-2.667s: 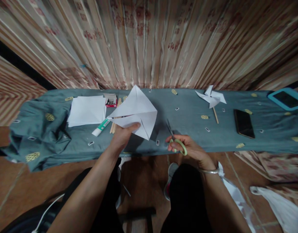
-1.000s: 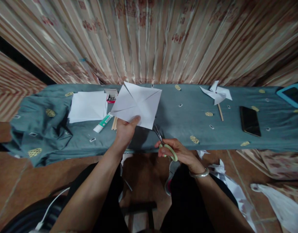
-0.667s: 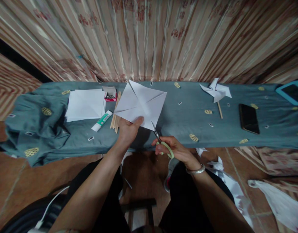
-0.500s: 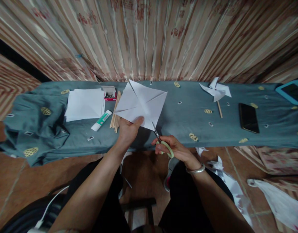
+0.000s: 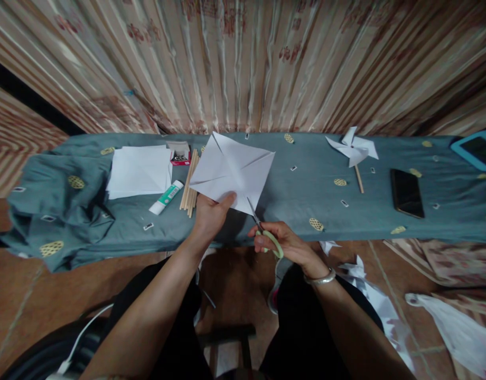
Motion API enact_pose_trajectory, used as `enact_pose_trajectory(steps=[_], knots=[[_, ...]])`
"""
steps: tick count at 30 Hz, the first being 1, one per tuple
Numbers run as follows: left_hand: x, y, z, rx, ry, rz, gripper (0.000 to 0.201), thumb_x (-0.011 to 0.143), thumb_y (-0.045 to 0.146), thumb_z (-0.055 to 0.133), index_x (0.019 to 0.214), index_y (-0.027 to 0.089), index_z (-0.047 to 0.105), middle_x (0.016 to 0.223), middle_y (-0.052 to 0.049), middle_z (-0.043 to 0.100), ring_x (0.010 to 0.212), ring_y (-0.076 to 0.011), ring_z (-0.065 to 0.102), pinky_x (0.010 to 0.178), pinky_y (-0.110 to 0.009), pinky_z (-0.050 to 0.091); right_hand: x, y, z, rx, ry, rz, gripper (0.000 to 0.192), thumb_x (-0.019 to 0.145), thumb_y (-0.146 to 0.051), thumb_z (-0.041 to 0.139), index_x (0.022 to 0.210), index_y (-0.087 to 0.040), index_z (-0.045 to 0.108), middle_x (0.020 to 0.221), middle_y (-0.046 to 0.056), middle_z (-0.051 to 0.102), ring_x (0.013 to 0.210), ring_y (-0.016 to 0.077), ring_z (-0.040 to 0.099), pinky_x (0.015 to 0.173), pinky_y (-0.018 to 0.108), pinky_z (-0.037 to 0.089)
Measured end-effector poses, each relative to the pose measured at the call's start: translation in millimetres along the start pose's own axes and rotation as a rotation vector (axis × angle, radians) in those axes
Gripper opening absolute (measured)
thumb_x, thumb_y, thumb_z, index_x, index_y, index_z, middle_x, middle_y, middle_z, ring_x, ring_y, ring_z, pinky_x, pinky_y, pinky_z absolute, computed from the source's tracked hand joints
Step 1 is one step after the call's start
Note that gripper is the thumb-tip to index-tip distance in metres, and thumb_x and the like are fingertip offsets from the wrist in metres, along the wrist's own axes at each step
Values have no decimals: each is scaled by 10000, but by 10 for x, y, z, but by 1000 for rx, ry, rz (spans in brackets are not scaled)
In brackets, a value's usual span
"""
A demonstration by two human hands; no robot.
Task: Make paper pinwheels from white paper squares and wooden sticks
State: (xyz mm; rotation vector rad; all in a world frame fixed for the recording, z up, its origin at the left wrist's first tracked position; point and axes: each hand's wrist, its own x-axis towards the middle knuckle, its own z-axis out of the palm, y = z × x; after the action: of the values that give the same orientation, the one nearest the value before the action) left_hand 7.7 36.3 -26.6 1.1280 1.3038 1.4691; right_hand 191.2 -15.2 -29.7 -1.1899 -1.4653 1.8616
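My left hand (image 5: pixel 211 216) pinches the near edge of a white creased paper square (image 5: pixel 232 171) and holds it up above the cloth-covered table (image 5: pixel 290 206). My right hand (image 5: pixel 280 244) grips pale green-handled scissors (image 5: pixel 264 232), whose blades point up-left and touch the paper's lower right corner. A finished white paper pinwheel on a stick (image 5: pixel 353 150) lies further right on the table.
Left of the held paper lie a stack of white sheets (image 5: pixel 139 170), a glue stick (image 5: pixel 166 197), wooden sticks (image 5: pixel 189 182) and a small box of pins (image 5: pixel 180 155). A black phone (image 5: pixel 407 192) and a blue-framed tablet (image 5: pixel 476 150) lie at right. Paper scraps (image 5: pixel 365 290) litter the floor.
The folded paper opened out flat and turned in my left hand. My right hand brought the scissors up and left until the blades reached the paper's corner.
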Motion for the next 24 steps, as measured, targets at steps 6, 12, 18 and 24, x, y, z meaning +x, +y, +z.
enact_pose_trajectory(steps=[6, 12, 18, 24], knots=[[23, -48, -26, 19, 5, -3, 377, 628, 281, 732, 966, 129, 662, 964, -100, 735, 913, -245, 676, 899, -394, 516, 11, 8, 8, 10, 3, 6, 454, 687, -580, 752, 784, -152, 640, 627, -26, 591, 554, 81, 540, 526, 206, 418], [26, -73, -29, -5, 27, -12, 346, 618, 290, 745, 915, 129, 670, 992, -109, 732, 891, -235, 677, 882, -379, 524, 29, 62, 13, 56, 27, 23, 425, 655, -528, 798, 785, -151, 649, 613, -35, 592, 539, 75, 544, 507, 191, 409], [29, -65, -37, -2, 18, -2, 330, 627, 291, 743, 906, 132, 668, 936, -92, 736, 880, -230, 677, 874, -376, 524, 38, 84, 20, 86, 38, 40, 413, 630, -496, 823, 776, -149, 654, 617, -39, 588, 544, 75, 554, 506, 186, 411], [-10, -22, -22, 15, -38, -1, 322, 625, 282, 740, 901, 133, 668, 933, -95, 736, 897, -232, 672, 901, -392, 518, 44, 78, 28, 77, 62, 47, 406, 641, -488, 814, 814, -158, 655, 617, -34, 614, 543, 78, 546, 498, 189, 403]])
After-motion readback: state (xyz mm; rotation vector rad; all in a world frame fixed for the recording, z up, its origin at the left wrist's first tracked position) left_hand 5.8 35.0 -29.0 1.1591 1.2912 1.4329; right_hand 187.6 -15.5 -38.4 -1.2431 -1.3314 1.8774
